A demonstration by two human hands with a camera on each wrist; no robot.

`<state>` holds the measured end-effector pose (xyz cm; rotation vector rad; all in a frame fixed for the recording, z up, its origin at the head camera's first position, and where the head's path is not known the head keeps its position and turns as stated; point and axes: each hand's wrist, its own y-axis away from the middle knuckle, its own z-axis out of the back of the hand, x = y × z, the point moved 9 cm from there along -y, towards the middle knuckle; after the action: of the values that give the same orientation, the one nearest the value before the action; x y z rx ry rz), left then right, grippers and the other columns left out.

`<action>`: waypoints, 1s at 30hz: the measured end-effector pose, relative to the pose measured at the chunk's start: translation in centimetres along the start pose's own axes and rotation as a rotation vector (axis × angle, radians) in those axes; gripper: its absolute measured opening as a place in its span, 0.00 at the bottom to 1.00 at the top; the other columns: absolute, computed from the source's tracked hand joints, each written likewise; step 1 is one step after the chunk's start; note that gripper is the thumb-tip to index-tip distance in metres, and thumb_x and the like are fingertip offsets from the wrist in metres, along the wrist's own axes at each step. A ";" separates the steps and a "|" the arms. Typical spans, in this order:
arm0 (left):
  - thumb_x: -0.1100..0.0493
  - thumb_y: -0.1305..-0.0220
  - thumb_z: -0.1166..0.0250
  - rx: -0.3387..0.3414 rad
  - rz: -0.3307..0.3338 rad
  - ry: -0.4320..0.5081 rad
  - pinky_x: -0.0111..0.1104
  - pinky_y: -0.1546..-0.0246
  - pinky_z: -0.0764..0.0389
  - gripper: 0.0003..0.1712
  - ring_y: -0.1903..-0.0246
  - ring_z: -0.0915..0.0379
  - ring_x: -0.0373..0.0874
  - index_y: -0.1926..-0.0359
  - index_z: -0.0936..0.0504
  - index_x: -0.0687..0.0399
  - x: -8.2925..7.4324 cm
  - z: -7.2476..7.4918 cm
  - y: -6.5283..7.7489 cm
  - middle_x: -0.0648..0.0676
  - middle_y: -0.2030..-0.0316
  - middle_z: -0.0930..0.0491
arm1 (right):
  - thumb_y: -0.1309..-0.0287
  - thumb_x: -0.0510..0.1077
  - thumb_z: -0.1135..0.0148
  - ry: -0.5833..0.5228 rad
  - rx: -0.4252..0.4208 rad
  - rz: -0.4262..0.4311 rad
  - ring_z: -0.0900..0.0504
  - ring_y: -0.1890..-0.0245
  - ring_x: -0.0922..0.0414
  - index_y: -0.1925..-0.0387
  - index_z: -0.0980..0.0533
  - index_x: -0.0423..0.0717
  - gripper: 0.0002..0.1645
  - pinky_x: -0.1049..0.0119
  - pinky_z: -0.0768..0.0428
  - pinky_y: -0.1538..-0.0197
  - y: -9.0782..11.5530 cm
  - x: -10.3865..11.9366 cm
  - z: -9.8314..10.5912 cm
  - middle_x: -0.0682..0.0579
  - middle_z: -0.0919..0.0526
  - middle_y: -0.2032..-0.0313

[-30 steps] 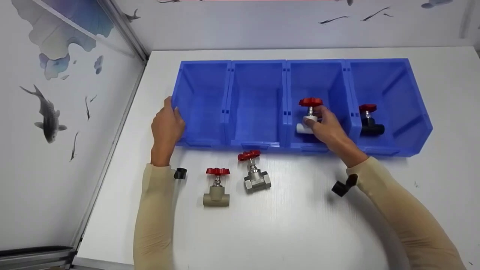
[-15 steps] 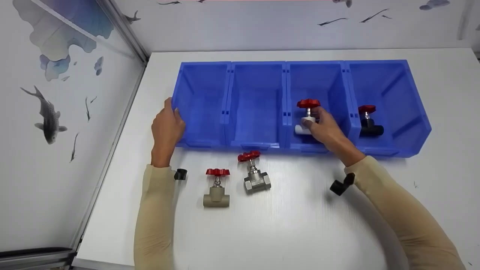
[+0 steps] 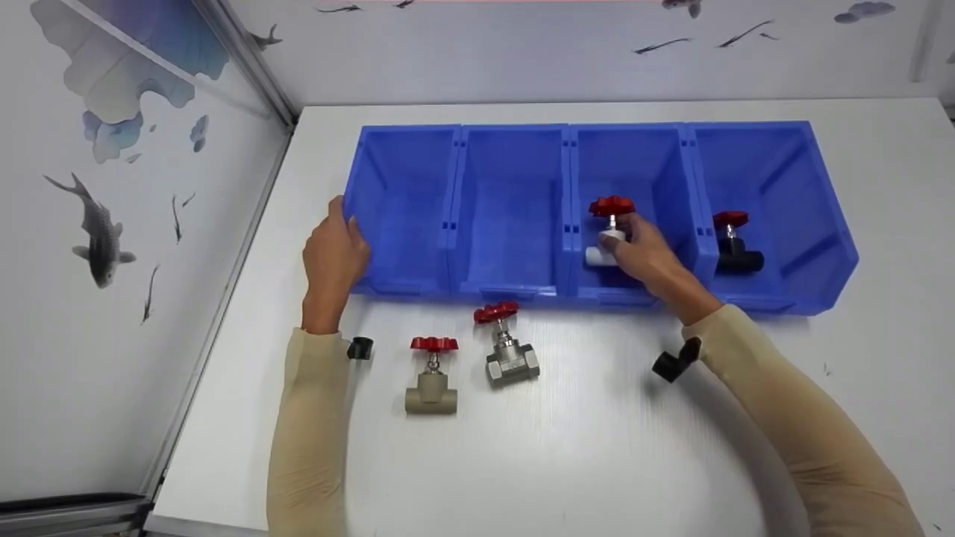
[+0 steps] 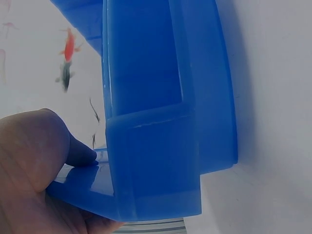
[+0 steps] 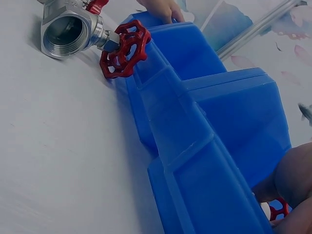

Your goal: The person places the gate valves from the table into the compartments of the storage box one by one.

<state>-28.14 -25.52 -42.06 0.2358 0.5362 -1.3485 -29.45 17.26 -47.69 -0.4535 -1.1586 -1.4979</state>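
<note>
My right hand (image 3: pixel 643 252) pinches the white body of a valve (image 3: pixel 610 251) with a red handwheel, inside the third blue bin (image 3: pixel 625 145) from the left. In the right wrist view, the bin's wall hides most of that valve. At the row's left end, my left hand (image 3: pixel 334 250) grips the side wall of the leftmost bin (image 3: pixel 403 145). The left wrist view shows the thumb (image 4: pixel 80 152) over that bin's rim and fingers underneath. A black valve (image 3: pixel 739 255) with a red handwheel stands in the rightmost bin (image 3: pixel 791 171).
In front of the bins, a beige valve (image 3: pixel 431 395) and a silver metal valve (image 3: pixel 512 361), both with red handwheels, lie on the white table (image 3: pixel 567 462). The second bin (image 3: pixel 515 149) stands between the first and third. Printed wall panels (image 3: pixel 477 52) rise behind and at left.
My right hand and the white valve have shifted slightly left within the third bin. The left hand keeps its grip on the leftmost bin.
</note>
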 end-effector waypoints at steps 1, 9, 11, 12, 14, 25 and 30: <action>0.58 0.23 0.54 -0.002 -0.001 0.001 0.57 0.50 0.24 0.27 0.48 0.23 0.68 0.30 0.37 0.66 0.0 0.0 0.0 0.72 0.44 0.23 | 0.27 0.50 0.47 0.000 0.001 -0.003 0.35 0.35 0.42 0.27 0.46 0.37 0.37 0.45 0.37 0.31 0.0 0.0 0.0 0.36 0.38 0.32; 0.58 0.23 0.54 -0.008 -0.005 0.006 0.58 0.50 0.24 0.26 0.48 0.23 0.69 0.30 0.37 0.66 0.0 0.1 0.0 0.72 0.44 0.23 | 0.27 0.50 0.48 -0.005 -0.001 -0.014 0.33 0.38 0.43 0.27 0.47 0.37 0.37 0.47 0.35 0.33 -0.2 0.0 0.0 0.36 0.36 0.34; 0.58 0.24 0.54 -0.008 -0.007 0.005 0.59 0.51 0.24 0.26 0.49 0.23 0.69 0.30 0.37 0.66 0.0 0.1 0.0 0.73 0.45 0.22 | 0.27 0.49 0.49 -0.010 -0.007 -0.005 0.32 0.41 0.44 0.27 0.46 0.36 0.36 0.49 0.33 0.35 -0.2 0.1 -0.1 0.36 0.34 0.36; 0.58 0.24 0.54 -0.009 -0.008 0.004 0.59 0.51 0.24 0.26 0.49 0.23 0.69 0.30 0.37 0.66 0.0 0.1 0.0 0.73 0.46 0.22 | 0.27 0.49 0.49 -0.008 -0.010 -0.002 0.31 0.42 0.45 0.28 0.45 0.35 0.35 0.49 0.33 0.35 -0.2 0.1 -0.1 0.36 0.33 0.37; 0.59 0.24 0.53 -0.008 -0.011 0.002 0.59 0.52 0.24 0.26 0.50 0.23 0.69 0.30 0.37 0.66 0.0 0.1 0.1 0.73 0.46 0.22 | 0.27 0.47 0.49 -0.011 -0.011 0.003 0.31 0.42 0.45 0.28 0.46 0.35 0.35 0.50 0.33 0.35 -0.3 0.1 -0.1 0.36 0.33 0.38; 0.58 0.24 0.54 -0.004 -0.002 0.001 0.59 0.53 0.24 0.26 0.50 0.23 0.70 0.30 0.37 0.65 0.0 0.1 0.0 0.73 0.47 0.22 | 0.27 0.48 0.50 0.004 -0.008 -0.022 0.32 0.38 0.43 0.26 0.48 0.34 0.37 0.48 0.35 0.33 -0.4 -0.1 0.0 0.34 0.35 0.34; 0.58 0.24 0.54 -0.002 0.000 0.003 0.59 0.52 0.25 0.26 0.50 0.23 0.70 0.30 0.37 0.65 0.0 0.1 0.0 0.73 0.46 0.22 | 0.27 0.48 0.50 0.014 -0.004 -0.021 0.33 0.37 0.41 0.26 0.49 0.35 0.38 0.46 0.35 0.33 -0.4 0.0 0.0 0.34 0.36 0.34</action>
<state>-28.07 -25.59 -41.98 0.2360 0.5398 -1.3477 -29.81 17.18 -47.86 -0.4334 -1.1529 -1.5195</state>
